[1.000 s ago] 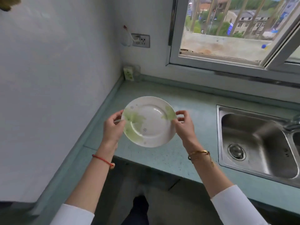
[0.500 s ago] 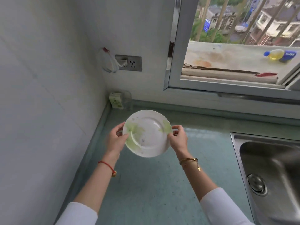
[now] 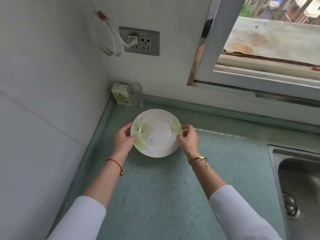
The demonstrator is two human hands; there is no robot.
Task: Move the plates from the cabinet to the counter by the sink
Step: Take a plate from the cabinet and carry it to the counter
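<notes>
A white plate (image 3: 156,133) with green leaf print is being pinched at opposite rims by the left hand (image 3: 123,142) and right hand (image 3: 187,140). It is being held low over the counter (image 3: 155,196), near the corner, well apart from the sink (image 3: 297,184); contact cannot be told.

The sink (image 3: 297,191) is cut off by the right edge of the frame. Small print on the carton (image 3: 121,96), upper centre-left, is unreadable. Whether the plate (image 3: 156,133) touches the worktop (image 3: 164,196) cannot be told.
</notes>
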